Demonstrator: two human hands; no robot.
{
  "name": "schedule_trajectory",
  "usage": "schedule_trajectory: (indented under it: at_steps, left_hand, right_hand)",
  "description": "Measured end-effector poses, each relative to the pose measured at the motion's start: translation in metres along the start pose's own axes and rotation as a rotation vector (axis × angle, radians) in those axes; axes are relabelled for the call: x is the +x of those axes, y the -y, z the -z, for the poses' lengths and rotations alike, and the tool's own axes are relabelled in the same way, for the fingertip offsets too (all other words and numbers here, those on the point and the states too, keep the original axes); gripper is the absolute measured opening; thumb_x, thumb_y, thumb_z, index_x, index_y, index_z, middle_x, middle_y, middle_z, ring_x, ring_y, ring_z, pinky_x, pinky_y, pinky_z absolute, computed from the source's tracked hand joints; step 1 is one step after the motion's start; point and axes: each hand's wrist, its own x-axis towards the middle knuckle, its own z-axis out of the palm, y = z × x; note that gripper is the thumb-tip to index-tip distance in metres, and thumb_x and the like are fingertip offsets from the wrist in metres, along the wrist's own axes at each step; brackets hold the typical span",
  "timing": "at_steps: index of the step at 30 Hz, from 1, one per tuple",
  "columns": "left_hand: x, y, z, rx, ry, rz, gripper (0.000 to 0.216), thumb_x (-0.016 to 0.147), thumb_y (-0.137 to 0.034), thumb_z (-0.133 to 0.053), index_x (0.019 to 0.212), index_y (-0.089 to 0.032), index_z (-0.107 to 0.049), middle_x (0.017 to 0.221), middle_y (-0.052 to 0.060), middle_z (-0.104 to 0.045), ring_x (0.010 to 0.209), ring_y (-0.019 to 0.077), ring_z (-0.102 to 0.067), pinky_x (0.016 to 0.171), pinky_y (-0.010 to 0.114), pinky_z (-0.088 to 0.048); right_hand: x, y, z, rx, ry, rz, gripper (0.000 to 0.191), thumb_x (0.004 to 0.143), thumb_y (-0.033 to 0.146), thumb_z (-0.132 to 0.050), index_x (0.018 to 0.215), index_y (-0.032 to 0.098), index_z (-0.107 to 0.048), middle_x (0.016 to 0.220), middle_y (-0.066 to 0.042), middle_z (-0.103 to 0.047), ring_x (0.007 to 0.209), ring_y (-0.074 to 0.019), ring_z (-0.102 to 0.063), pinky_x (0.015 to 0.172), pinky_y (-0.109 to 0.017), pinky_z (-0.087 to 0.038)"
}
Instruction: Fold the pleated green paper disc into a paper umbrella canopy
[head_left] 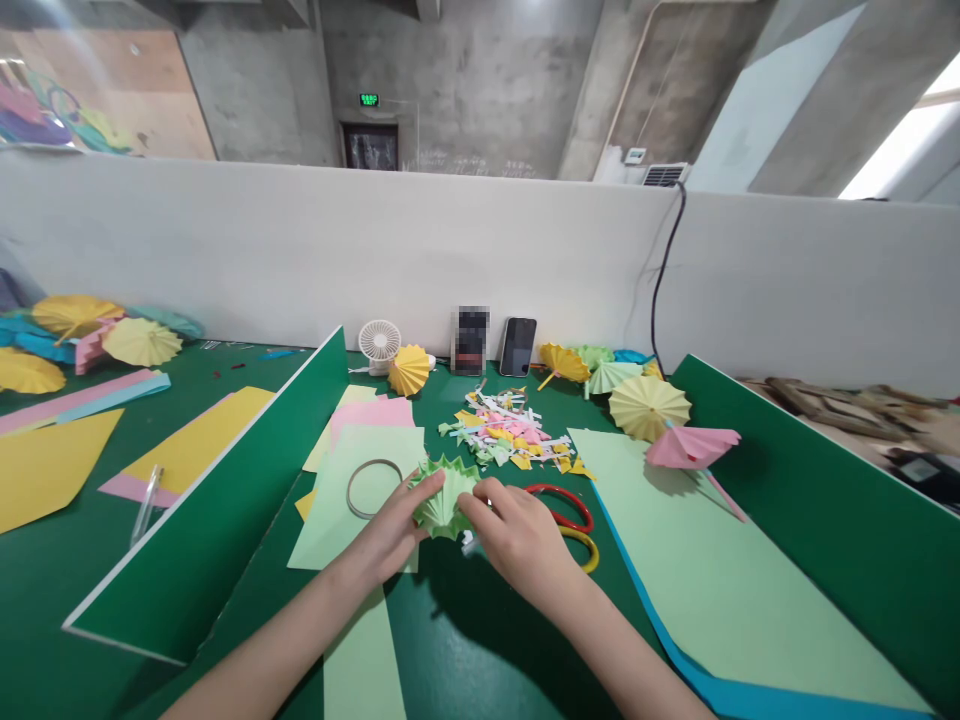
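Note:
A light green pleated paper umbrella top (448, 500) is held up in front of me, its folds fanned into a round shape. My left hand (394, 525) grips its left edge, thumb on the upper side. At the right edge, the closed fingers of my right hand (517, 530) pinch the paper; their tips are partly hidden. Beneath my right hand lie scissors with a red handle loop (566, 505) and a yellow handle loop (583, 548). A grey tape ring (352, 490) rests on light green sheets (322, 540) beside my left hand.
Paper scraps (510, 430) are heaped beyond my hands. Finished paper umbrellas (649, 405) and a pink one (691, 446) stand at right above large green sheets (720, 560). A small fan (379, 341) and a phone (517, 347) stand at the back. Green dividers (225, 510) flank the workspace.

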Motion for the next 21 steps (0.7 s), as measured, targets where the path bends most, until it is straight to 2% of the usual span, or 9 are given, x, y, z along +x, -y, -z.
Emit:
schedule_trajectory:
  at_steps: [7, 15, 18, 21]
  left_hand:
    - [-0.001, -0.001, 0.000, -0.031, -0.021, 0.011, 0.020, 0.070, -0.029, -0.066, 0.085, -0.017, -0.060, 0.090, 0.001, -0.065, 0.088, 0.0183, -0.059, 0.068, 0.022, -0.046]
    - [0.007, 0.002, 0.009, -0.073, -0.047, 0.058, 0.032, 0.072, -0.033, -0.063, 0.099, -0.018, -0.058, 0.094, 0.003, -0.066, 0.089, 0.0169, -0.060, 0.076, 0.025, -0.048]
    - [0.007, 0.002, 0.009, -0.068, -0.050, 0.047, 0.033, 0.071, -0.032, -0.064, 0.100, -0.019, -0.058, 0.095, 0.002, -0.065, 0.090, 0.0161, -0.060, 0.078, 0.025, -0.048]
    - [0.005, 0.002, 0.005, -0.040, -0.042, 0.030, 0.028, 0.070, -0.032, -0.065, 0.093, -0.017, -0.060, 0.093, 0.003, -0.066, 0.089, 0.0168, -0.061, 0.075, 0.025, -0.048]
  right_hand:
    - [0.001, 0.000, -0.004, 0.063, -0.004, 0.026, 0.028, 0.073, -0.002, -0.032, 0.080, 0.015, -0.053, 0.073, -0.005, -0.057, 0.053, -0.0143, -0.045, 0.049, -0.026, -0.032]
    - [-0.003, -0.003, -0.003, 0.165, -0.045, -0.141, 0.029, 0.074, 0.003, -0.038, 0.097, 0.015, -0.052, 0.081, -0.007, -0.056, 0.059, -0.0134, -0.051, 0.049, -0.022, -0.037]
    - [-0.002, -0.001, -0.002, 0.113, -0.025, -0.086, 0.029, 0.073, 0.002, -0.037, 0.091, 0.017, -0.054, 0.076, -0.005, -0.055, 0.053, -0.0125, -0.048, 0.047, -0.022, -0.034]
    - [-0.001, 0.002, -0.003, 0.059, -0.031, -0.030, 0.030, 0.073, -0.001, -0.033, 0.084, 0.017, -0.055, 0.071, -0.004, -0.055, 0.049, -0.0122, -0.045, 0.046, -0.023, -0.033]
